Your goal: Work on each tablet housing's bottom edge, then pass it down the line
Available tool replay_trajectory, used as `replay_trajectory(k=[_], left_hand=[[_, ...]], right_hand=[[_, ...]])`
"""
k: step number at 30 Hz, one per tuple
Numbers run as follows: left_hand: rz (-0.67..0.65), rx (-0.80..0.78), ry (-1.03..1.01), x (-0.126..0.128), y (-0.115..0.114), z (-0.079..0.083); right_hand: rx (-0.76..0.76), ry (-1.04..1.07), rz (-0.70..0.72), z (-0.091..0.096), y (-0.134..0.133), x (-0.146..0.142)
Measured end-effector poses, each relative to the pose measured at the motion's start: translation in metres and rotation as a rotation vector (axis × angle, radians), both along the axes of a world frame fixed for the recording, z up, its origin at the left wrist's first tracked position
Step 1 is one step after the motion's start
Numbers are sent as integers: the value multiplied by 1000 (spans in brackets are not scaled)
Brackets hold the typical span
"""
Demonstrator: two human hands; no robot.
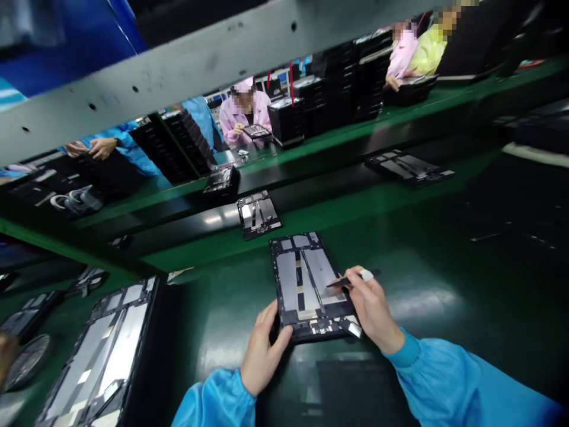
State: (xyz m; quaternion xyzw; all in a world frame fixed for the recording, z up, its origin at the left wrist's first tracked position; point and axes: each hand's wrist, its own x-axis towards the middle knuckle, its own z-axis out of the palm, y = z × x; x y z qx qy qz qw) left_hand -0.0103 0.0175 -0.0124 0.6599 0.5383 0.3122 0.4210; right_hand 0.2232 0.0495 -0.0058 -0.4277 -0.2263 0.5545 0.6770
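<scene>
An opened tablet frame (pixel 302 279) lies face down on the green bench in front of me, its silver inner plates showing. My left hand (pixel 264 350) grips its near left corner, thumb on the frame's bottom edge. My right hand (pixel 371 305) rests at the frame's right edge, fingers pinched round a thin dark tool (pixel 338 283) whose tip lies on the silver plate. A white cap covers one fingertip. Both my sleeves are blue.
A stack of similar frames (pixel 102 356) sits at my left. More frames ride the dark conveyor belt: a near frame (pixel 258 214) and a far frame (pixel 406 167). Black trays (pixel 338 83) are stacked beyond. Several other people in pink, blue and yellow work across the line. A grey beam (pixel 178 65) crosses overhead.
</scene>
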Motion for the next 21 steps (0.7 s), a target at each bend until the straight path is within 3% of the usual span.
replay_trajectory(k=[3,5,8,12,14,16,21], left_hand=[[136,-313,-451,28,17,9],[212,-368,-600,54,44,14],[270,-293,-583,99,105,18],[276,-160,-427,138,185,20],[263,-103,-316,134,212,22],[285,-48,-194,113,230,27],[507,32,127,15,264,51]], right_hand=[[85,-31,-135,7,4,13],[150,-163,-305,8,6,23],[191,-474,-473,4,7,30],[210,-693,-290,-8,7,19],[222,-742,-188,-14,8,12],[209,-771,-119,-18,12,6],[149,-753,-5,-26,22,0]])
